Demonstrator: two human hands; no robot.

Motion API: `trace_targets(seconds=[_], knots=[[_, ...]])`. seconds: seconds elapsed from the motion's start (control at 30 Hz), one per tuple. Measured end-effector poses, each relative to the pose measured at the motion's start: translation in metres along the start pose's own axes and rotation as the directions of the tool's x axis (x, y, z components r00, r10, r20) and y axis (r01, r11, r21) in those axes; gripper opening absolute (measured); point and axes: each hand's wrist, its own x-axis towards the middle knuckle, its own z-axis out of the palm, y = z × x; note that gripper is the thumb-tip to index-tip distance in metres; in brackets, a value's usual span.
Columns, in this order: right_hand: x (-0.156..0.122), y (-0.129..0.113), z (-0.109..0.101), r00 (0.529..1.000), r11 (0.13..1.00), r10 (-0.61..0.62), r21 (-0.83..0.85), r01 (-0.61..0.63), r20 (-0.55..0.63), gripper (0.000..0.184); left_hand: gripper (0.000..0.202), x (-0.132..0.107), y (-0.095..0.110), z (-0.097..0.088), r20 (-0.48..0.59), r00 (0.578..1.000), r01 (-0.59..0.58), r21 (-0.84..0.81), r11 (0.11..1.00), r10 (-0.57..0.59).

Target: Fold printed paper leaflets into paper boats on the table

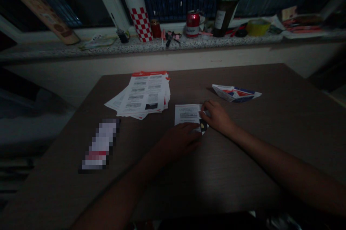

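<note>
Both hands pin the sheet (186, 114): our left hand (180, 139) lies flat, fingers open; our right hand (217, 116) grips its three-o'clock edge; we should align corners squarely.

Both hands rest on a folded sheet (188, 114) lying flat on the bench (243, 172): the left hand (180, 140) presses its near edge, the right hand (217, 116) its right edge. Left of it and farther off lies a stack of flyers (144, 94). A paper boat (235, 93) sits far right. On the far sill stand a checked bottle (137, 6) and a can (192, 23).
</note>
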Motion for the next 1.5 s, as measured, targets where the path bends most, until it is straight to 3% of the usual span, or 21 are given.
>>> trace_targets(seconds=[0.13, 0.4, 1.5], knots=[[-0.001, -0.0016, 0.001, 1.0, 1.0, 0.003, -0.017, -0.004, -0.013, 0.007, 0.026, 0.001, -0.0005, -0.0014, 0.012, 0.999, -0.033, -0.03, 0.999, 0.033], [-0.0025, -0.0029, 0.0007, 1.0, 1.0, 0.011, -0.014, -0.011, -0.008, 0.008, 0.048, 0.0002, -0.0008, 0.0017, 0.003, 1.0, -0.015, -0.042, 0.999, 0.015], [-0.0016, -0.0025, 0.0065, 1.0, 0.991, -0.002, -0.136, 0.001, -0.005, 0.012, 0.043, -0.0003, -0.0028, 0.0028, 0.027, 0.999, -0.028, -0.01, 1.0, 0.029]])
